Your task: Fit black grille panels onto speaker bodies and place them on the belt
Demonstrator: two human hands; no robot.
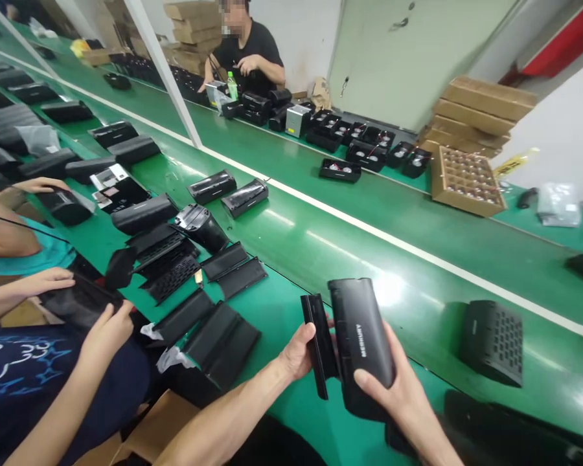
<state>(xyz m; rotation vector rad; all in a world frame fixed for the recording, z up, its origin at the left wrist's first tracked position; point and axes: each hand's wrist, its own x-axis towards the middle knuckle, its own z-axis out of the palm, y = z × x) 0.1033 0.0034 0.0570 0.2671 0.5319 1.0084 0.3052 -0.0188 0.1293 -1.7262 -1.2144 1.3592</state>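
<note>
My left hand grips a narrow black plastic panel, its thumb on the near face and its other fingers mostly behind. Wrapped around a black speaker housing is my right hand, thumb across the front below the white lettering. Both parts are held upright side by side above the green bench. Whether they touch low down, I cannot tell. Left of my hands lie flat black panels and perforated black grilles.
Housings line the bench at left, beside co-workers' hands. A housing with a honeycomb side stands right on the green belt. Across it, a person sits near open housings and a carton of round parts. A white post rises left.
</note>
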